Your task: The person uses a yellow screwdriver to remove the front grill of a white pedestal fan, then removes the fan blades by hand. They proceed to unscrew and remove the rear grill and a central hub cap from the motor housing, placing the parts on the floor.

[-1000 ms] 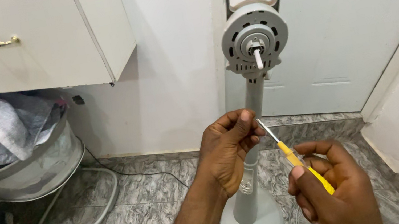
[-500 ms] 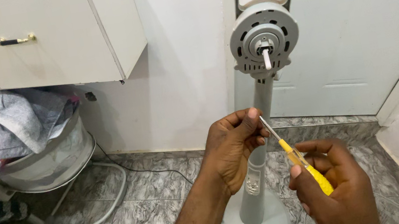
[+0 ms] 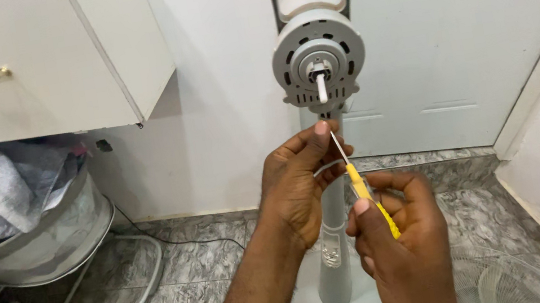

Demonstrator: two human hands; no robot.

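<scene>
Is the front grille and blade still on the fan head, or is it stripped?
Stripped. The fan head shows its bare motor housing and exposed shaft, with no blade or grille mounted; a loose grille lies on the floor.

I see no package, sign or screen near my hands. The only candidate is a small patch low on the fan pole (image 3: 332, 254), too blurred to tell as a label.

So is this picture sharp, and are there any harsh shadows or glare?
Head view: even, soft indoor light, no glare; the fan, left hand, right hand and screwdriver are sharp; a dim shadow sits under the cabinet; straight edges bow slightly toward the frame's corners.
</scene>
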